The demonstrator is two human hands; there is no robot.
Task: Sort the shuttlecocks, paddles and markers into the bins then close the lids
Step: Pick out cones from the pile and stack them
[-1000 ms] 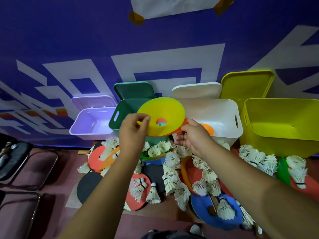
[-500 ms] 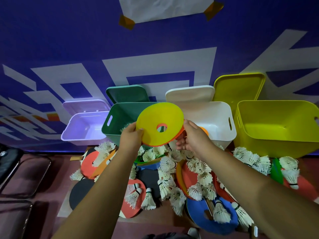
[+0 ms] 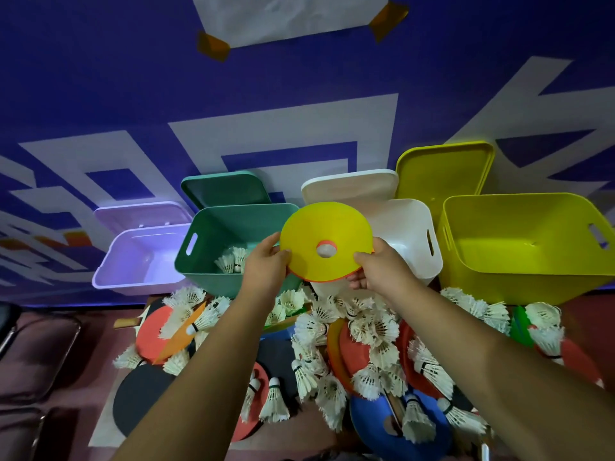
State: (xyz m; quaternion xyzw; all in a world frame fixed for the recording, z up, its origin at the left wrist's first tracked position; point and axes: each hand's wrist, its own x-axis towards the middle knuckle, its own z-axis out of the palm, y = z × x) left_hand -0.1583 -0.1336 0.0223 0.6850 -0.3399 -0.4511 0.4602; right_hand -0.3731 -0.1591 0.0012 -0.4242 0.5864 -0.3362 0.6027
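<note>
Centre of frame, head view: left hand [image 3: 266, 264] and right hand [image 3: 382, 271] each pinch an opposite edge of a yellow marker [image 3: 319, 227]. They hold it tilted above the seam between green bin [image 3: 213, 277] and white bin [image 3: 409, 234]. An orange marker [image 3: 332, 279] sits under it, with only its rim and hole edge showing.

Risk: the discs are held by rim pinches alone, so the lower one could slide out and fall into the floor pile [image 3: 372, 331]. The release point is ambiguous. A drop to the left would land among the shuttlecocks [image 3: 233, 259] lying in the green bin (a mis-sort).

Counts:
- Bins 4: lilac bin [image 3: 133, 281], green, white, yellow bin [image 3: 519, 281], left to right across the frame.
- Lids 4: all off, leaning on the wall behind, e.g. green lid [image 3: 226, 189].
- Markers in hand 2; at least one blue marker [image 3: 372, 424] at lower right.
- Shuttlecocks in the green bin: two or three visible. Loose ones are too many to count.
- Paddles: partly buried, no count possible.
</note>
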